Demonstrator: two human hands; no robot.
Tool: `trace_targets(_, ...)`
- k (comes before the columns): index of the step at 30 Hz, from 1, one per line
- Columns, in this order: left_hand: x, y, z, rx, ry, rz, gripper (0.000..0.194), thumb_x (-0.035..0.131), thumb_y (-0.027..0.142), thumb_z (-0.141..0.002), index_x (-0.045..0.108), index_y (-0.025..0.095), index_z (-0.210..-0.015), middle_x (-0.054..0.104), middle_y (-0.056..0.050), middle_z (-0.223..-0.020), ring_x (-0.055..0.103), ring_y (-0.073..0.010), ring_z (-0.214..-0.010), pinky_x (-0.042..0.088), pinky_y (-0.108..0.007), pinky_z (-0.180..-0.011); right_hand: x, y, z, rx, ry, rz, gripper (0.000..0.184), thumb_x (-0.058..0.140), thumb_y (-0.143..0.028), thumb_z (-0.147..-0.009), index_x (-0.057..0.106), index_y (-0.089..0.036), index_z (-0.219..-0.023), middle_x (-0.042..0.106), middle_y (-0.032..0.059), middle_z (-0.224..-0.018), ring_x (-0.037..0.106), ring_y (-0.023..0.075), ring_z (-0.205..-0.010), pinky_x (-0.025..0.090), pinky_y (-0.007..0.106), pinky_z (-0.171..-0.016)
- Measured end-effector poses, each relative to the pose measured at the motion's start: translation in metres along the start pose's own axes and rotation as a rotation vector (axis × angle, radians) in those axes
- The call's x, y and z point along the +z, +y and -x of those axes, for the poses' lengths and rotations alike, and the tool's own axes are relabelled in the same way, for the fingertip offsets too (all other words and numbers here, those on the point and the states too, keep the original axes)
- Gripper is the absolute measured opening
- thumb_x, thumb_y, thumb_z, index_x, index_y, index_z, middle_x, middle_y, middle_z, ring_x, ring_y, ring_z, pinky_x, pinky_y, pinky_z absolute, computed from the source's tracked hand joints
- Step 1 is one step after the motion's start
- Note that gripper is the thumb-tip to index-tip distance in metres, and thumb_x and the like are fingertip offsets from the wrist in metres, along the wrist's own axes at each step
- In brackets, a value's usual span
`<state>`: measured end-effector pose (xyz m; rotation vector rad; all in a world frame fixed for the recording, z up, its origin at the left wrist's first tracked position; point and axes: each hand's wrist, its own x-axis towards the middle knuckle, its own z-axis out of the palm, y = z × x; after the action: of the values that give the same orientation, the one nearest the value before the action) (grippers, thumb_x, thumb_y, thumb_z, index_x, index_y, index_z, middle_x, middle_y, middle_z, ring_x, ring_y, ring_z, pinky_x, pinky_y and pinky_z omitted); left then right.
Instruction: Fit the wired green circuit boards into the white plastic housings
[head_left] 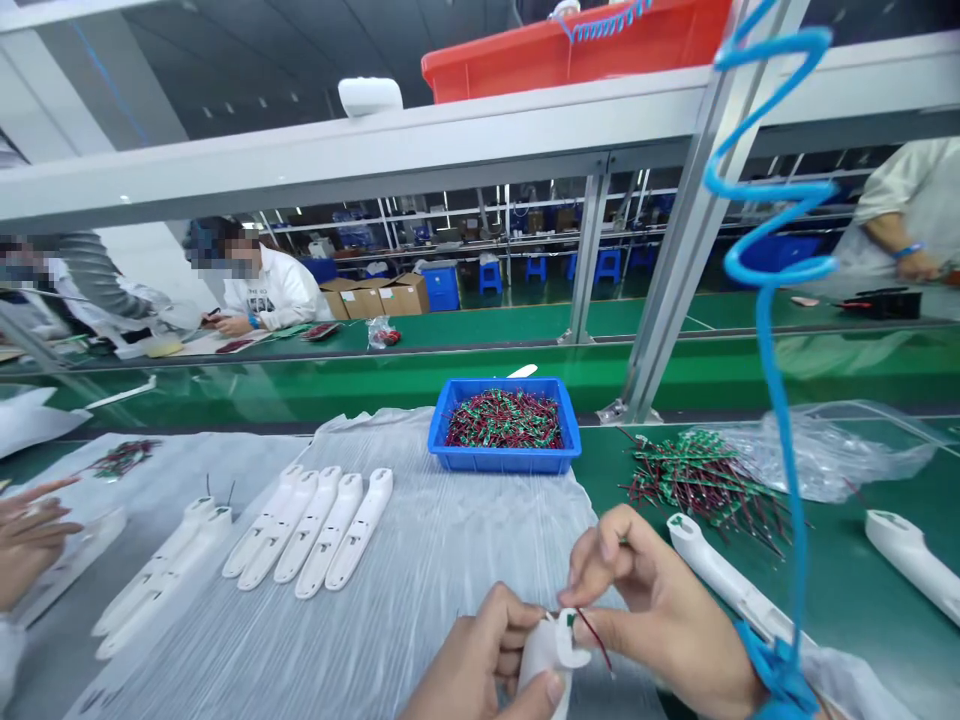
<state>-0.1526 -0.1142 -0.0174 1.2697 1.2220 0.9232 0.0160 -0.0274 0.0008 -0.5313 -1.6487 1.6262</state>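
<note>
My left hand (487, 660) is wrapped round a white plastic housing (551, 650) near the bottom of the view. At the housing's upper end, the thumb and fingers of my right hand (637, 600) are closed on a small green circuit board (571, 620) with a dark red wire (596, 640) trailing from it. The board sits at the housing's opening; how deep it goes is hidden by my fingers. A blue strap (776, 675) circles my right wrist. Close to my right arm lies another white housing (724, 575).
A blue tray (502, 460) heaped with wired boards stands ahead. Several white housings (322, 535) lie in rows to the left. Loose wired boards (705, 485) and clear plastic bags (832, 455) lie right. A blue coiled cord (784, 400) hangs down. A co-worker's hand (34, 540) is at far left.
</note>
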Motion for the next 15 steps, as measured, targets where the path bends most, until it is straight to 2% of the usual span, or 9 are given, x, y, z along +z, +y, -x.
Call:
trace_targets(4,0.007,0.004,-0.006,-0.020,0.097,0.043,0.019,0.059,0.027,-0.073,0.045,0.019,-0.084,0.067,-0.008,-0.082,0.061,-0.0159,-0.067,0.044,-0.026,-0.059,-0.008,0.005,0.002,-0.080,0.062,0.282,0.029,0.067,-0.024,-0.075,0.039,-0.021,-0.072,0.064,0.0015,-0.076,0.061,0.0161,-0.080,0.049,0.028,-0.069)
trace_targets(6,0.009,0.010,-0.010,-0.012,0.167,0.082,0.017,0.059,0.025,-0.074,0.046,0.019,-0.083,0.066,-0.005,-0.080,0.060,-0.0145,-0.066,0.044,-0.025,-0.058,-0.011,0.010,0.002,-0.132,0.133,0.401,0.020,0.062,-0.025,-0.079,0.043,-0.022,-0.084,0.065,0.0043,-0.087,0.061,0.0178,-0.087,0.050,0.031,-0.074)
trace_targets(7,0.009,0.013,-0.013,-0.004,0.216,0.118,0.016,0.058,0.025,-0.075,0.046,0.019,-0.084,0.065,-0.005,-0.081,0.060,-0.0141,-0.066,0.044,-0.025,-0.059,-0.011,0.013,0.002,-0.150,0.170,0.447,0.023,0.060,-0.026,-0.081,0.043,-0.023,-0.096,0.063,0.0066,-0.098,0.060,0.0186,-0.092,0.050,0.033,-0.078)
trace_targets(8,0.011,0.016,-0.017,0.007,0.276,0.158,0.015,0.058,0.026,-0.077,0.046,0.019,-0.084,0.065,-0.005,-0.083,0.060,-0.0136,-0.066,0.044,-0.025,-0.059,-0.009,0.016,0.003,-0.160,0.189,0.485,0.034,0.060,-0.027,-0.080,0.040,-0.024,-0.108,0.059,0.0091,-0.109,0.059,0.0196,-0.096,0.051,0.035,-0.079)
trace_targets(10,0.016,0.021,-0.026,0.030,0.401,0.239,0.017,0.056,0.029,-0.080,0.044,0.021,-0.087,0.064,-0.005,-0.089,0.062,-0.0134,-0.066,0.047,-0.027,-0.060,-0.001,0.024,0.006,-0.141,0.156,0.550,0.058,0.062,-0.027,-0.078,0.030,-0.026,-0.126,0.050,0.0123,-0.124,0.058,0.0207,-0.099,0.053,0.034,-0.078)
trace_targets(11,0.018,0.023,-0.032,0.047,0.436,0.263,0.018,0.055,0.032,-0.081,0.043,0.021,-0.089,0.064,-0.005,-0.094,0.063,-0.0143,-0.067,0.048,-0.028,-0.061,0.004,0.028,0.007,-0.122,0.116,0.578,0.064,0.062,-0.025,-0.077,0.027,-0.027,-0.130,0.047,0.0124,-0.127,0.058,0.0205,-0.098,0.054,0.033,-0.076)
trace_targets(13,0.019,0.023,-0.040,0.083,0.403,0.242,0.022,0.054,0.036,-0.080,0.043,0.023,-0.093,0.063,-0.009,-0.105,0.066,-0.0193,-0.079,0.051,-0.032,-0.067,0.010,0.035,0.009,-0.113,0.075,0.631,0.065,0.058,-0.020,-0.078,0.025,-0.029,-0.134,0.046,0.0108,-0.129,0.059,0.0195,-0.097,0.055,0.032,-0.076)
trace_targets(15,0.005,0.018,-0.044,0.106,0.319,0.049,0.031,0.057,0.039,-0.078,0.046,0.024,-0.103,0.058,-0.013,-0.121,0.061,-0.0267,-0.103,0.049,-0.041,-0.083,0.002,0.036,0.008,-0.147,0.116,0.708,0.065,0.052,-0.017,-0.081,0.023,-0.029,-0.137,0.045,0.0098,-0.132,0.057,0.0205,-0.104,0.053,0.034,-0.083)
